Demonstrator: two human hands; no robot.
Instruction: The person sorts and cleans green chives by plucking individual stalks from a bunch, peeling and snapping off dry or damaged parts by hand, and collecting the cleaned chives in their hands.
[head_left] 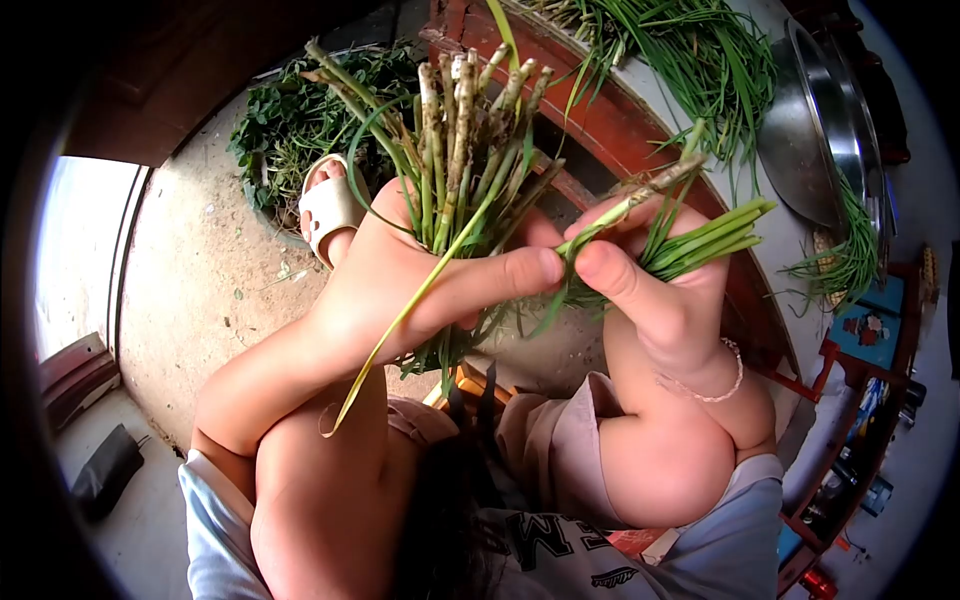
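A bundle of green stalks (455, 170), pale and soil-stained at the upward-pointing root ends, is held on the near side of a red-edged table (652, 118). The left hand (390, 280) wraps snugly around the bundle's lower part, its thumb stretched toward the right hand (665, 300), which is also raised on the near side of the red-edged table. The right hand clasps a smaller bunch of stalks (712, 243), smooth green ends pointing toward the right, while its thumb and fingers pinch a single stalk (645, 197) with brownish skin. The two thumb tips are just beside each other, near the lower end of that single stalk. A braided band (718, 395) circles the right wrist.

On top of the red-edged table lies a heap of long green leaves (690, 70), with a shiny metal basin (798, 130) beside it. To the left of the red-edged table, on the floor, is a pile of darker leafy greens (275, 135), a foot in a cream sandal (335, 210) near it. To the right of the red-edged table, red wooden shelving (850, 375) carries assorted small items, too blurred to identify
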